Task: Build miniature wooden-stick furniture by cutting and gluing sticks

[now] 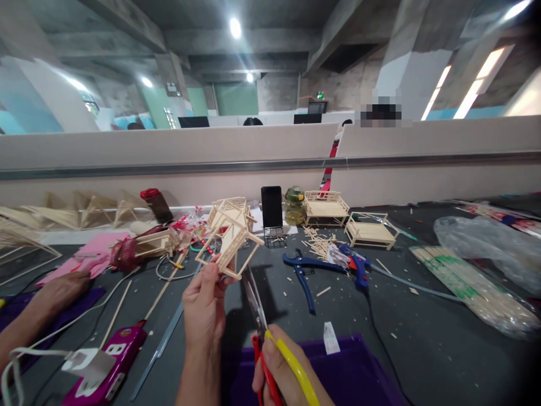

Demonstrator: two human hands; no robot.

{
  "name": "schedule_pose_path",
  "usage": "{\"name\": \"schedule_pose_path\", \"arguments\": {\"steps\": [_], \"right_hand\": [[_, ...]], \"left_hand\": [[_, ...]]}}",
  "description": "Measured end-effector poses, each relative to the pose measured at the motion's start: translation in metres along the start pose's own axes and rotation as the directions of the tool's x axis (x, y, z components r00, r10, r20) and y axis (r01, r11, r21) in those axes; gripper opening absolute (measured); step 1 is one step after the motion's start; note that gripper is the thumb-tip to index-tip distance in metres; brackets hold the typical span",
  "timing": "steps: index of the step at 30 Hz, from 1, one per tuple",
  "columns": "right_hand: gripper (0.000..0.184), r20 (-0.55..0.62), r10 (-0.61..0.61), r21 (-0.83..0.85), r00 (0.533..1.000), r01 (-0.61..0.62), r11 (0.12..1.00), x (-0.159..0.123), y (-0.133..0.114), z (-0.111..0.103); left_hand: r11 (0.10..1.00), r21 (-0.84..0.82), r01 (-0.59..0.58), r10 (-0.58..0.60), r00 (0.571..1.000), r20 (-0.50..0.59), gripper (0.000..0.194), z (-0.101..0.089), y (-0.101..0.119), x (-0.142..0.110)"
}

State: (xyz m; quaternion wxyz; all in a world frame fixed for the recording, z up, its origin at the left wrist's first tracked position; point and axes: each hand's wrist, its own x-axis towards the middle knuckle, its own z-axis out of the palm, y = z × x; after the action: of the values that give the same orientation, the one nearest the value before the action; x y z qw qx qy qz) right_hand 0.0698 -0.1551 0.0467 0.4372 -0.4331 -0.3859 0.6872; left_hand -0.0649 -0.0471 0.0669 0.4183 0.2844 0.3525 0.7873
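Observation:
My left hand (205,310) is raised over the dark table and pinches a small model chair (229,241) built of pale wooden sticks, which is tilted. My right hand (282,361) is wrapped round the scissors (271,343), whose handles are red and yellow. Their blades point up and away from me, with the tips close to the lower side of the chair; whether they touch it I cannot tell. More stick furniture (240,207) stands right behind the held chair and partly hides behind it. Below my right hand lies a purple tray (359,361).
Blue pipe cutters (302,276) and a blue glue gun (358,265) lie to the right, near loose stick pieces (319,242). Two small stick benches (325,210), a phone (271,206) and a bottle (295,207) stand behind. At left are another person's hand (67,290) and a magenta power strip (122,352).

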Motion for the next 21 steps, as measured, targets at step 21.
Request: {"name": "schedule_pose_path", "arguments": {"steps": [21], "right_hand": [[0.079,0.302,0.004,0.448,0.953,-0.146,0.882,0.027,-0.026,-0.028]], "left_hand": [[0.987,-0.084,0.139,-0.144,0.988,-0.057,0.039,-0.001,0.003,0.005]]}}
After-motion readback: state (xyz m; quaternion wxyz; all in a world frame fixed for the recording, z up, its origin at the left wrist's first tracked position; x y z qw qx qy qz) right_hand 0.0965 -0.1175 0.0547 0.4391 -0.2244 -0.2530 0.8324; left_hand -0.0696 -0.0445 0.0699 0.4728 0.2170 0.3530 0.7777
